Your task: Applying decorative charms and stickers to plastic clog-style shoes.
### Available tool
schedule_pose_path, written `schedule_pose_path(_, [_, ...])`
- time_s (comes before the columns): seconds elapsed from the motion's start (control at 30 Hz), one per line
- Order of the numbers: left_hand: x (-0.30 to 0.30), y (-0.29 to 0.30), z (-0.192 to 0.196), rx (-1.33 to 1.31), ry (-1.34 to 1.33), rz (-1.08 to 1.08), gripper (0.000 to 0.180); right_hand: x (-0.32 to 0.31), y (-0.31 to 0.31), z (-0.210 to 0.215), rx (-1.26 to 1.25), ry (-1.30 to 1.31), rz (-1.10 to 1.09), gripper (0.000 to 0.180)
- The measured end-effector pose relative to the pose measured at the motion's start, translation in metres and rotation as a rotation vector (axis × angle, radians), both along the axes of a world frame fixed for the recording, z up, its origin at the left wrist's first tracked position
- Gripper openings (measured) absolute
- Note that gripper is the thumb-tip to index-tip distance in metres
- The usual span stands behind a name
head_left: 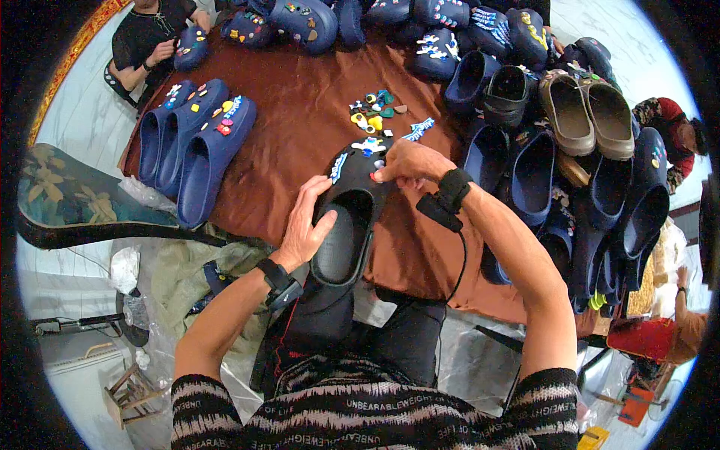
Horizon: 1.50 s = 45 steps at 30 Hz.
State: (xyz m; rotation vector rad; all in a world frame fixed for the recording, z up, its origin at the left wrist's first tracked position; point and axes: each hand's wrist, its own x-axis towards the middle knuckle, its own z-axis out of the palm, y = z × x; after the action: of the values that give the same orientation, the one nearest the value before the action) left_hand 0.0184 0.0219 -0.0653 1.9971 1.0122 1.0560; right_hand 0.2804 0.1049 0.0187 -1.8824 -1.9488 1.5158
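Clog [346,225] orientation is the thing I keep watching here: the black clog sits on the near edge of the brown cloth [300,127], its long axis running almost straight away from me, heel end toward my lap and toe end pointing up toward the little pile of charms [373,112]. My left hand [304,225] is wrapped on the left rim of the opening, fingers curled against the side wall, so that one is closed on the shoe and just steadying it. My right hand [409,163] is up at the toe, fingertips pinched together and pressed down on the perforated top, right beside a white and blue charm [367,145] already seated there. I can't tell if there's a charm under those fingertips, they cover the spot. So the right hand is the nearer one to both the toe holes and the loose charms, which lie just beyond the toe along that same axis. Three blue clogs [196,142] lie side by side off to the left, well apart, and more shoes are heaped to the right.
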Motion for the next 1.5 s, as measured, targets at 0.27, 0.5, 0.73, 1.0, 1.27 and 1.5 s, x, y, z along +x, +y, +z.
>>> schedule_pose_path(0.27, [0.005,0.000,0.000,0.020,-0.033,0.014,0.052,0.014,-0.001,-0.017,0.352,-0.121,0.138,0.060])
schedule_pose_path(0.5, [-0.001,-0.001,0.005,-0.038,-0.043,0.022,0.050,0.024,-0.037,-0.037,0.040,0.379,-0.165,0.053])
schedule_pose_path(0.73, [0.000,-0.001,0.003,-0.040,-0.031,0.034,0.049,0.046,0.002,-0.053,0.413,0.283,-0.321,0.038])
schedule_pose_path(1.0, [-0.002,-0.001,-0.001,-0.039,-0.049,0.048,0.052,0.041,0.079,-0.043,0.787,-0.175,-0.282,0.024])
schedule_pose_path(1.27, [0.001,-0.001,0.001,-0.050,-0.042,0.045,0.051,0.031,0.124,-0.062,0.835,-0.333,-0.217,0.031])
schedule_pose_path(1.5, [-0.005,-0.003,0.002,-0.066,-0.033,0.052,0.051,0.007,0.127,-0.066,0.759,-0.314,-0.304,0.039])
